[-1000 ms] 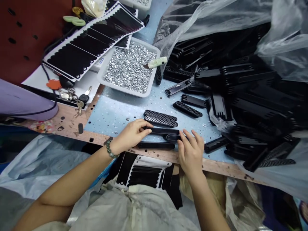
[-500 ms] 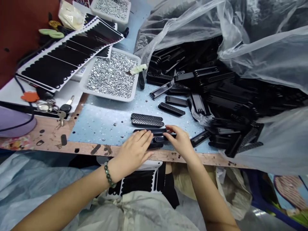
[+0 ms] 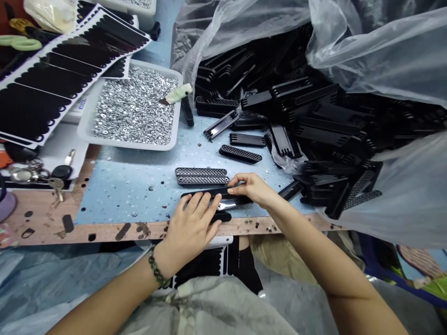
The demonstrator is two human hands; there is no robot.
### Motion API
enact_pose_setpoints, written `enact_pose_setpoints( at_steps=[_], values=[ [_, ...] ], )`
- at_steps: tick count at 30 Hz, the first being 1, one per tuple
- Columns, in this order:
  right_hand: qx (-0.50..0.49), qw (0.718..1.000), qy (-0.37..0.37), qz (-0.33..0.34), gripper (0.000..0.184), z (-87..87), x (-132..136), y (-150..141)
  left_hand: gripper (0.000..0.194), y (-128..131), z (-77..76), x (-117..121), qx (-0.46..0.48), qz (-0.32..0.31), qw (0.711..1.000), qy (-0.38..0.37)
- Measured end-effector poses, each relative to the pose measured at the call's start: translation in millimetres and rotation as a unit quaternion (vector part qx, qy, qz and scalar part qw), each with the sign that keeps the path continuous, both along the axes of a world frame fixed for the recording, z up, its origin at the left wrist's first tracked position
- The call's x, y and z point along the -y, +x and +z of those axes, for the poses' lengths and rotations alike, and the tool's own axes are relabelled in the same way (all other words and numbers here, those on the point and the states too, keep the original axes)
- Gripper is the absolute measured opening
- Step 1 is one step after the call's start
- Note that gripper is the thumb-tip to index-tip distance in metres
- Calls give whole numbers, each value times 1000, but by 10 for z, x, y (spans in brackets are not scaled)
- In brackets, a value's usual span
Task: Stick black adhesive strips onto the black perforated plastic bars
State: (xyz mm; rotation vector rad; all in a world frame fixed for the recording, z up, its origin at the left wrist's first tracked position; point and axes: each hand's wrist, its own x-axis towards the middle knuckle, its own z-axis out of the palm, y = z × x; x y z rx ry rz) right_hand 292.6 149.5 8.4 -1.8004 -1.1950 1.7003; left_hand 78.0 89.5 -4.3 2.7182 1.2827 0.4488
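My left hand point(image 3: 192, 218) lies with its fingers spread over several narrow black plastic bars near the table's front edge. At their right end my right hand point(image 3: 253, 188) pinches the far black plastic bar point(image 3: 220, 191) between thumb and fingers. Just nearer me is a black bar with a glossy top point(image 3: 234, 203), partly under both hands. A third black bar point(image 3: 224, 216) shows beside my left thumb. Beyond the hands, two bars with mesh-patterned faces point(image 3: 202, 180) rest side by side on the blue sheet point(image 3: 132, 186).
A white tub point(image 3: 131, 145) of small metal washers stands at left with a light-green-handled tool point(image 3: 178, 94) on it. Black die-cut sheets point(image 3: 70, 74) and keys point(image 3: 57, 185) lie further left. Black plastic parts point(image 3: 324, 135) spill from a clear plastic bag point(image 3: 394, 186) at right.
The view has shifted closer and to the right. My right hand has moved a little to the left along the far bar; my left hand stays spread over the bars.
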Motion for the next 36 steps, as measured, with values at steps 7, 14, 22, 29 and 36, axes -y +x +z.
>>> enact_pose_setpoints(
  at_steps=[7,14,22,29,36],
  values=[
    [132,973,164,95,29,28,78,56,49,37,-10,9,9,2,1000,0],
    [234,900,339,143,43,112,627,575,44,-552,218,275,178,8,984,-24],
    [234,876,422,-2,26,-195,1061,153,28,-1011,-143,1157,164,195,847,-466],
    [117,847,488,176,37,-420,1831,-523,13,-727,-528,1381,206,194,851,-442],
    [139,870,435,189,36,-657,1990,-813,21,-643,-446,1346,308,126,796,-505]
  ],
)
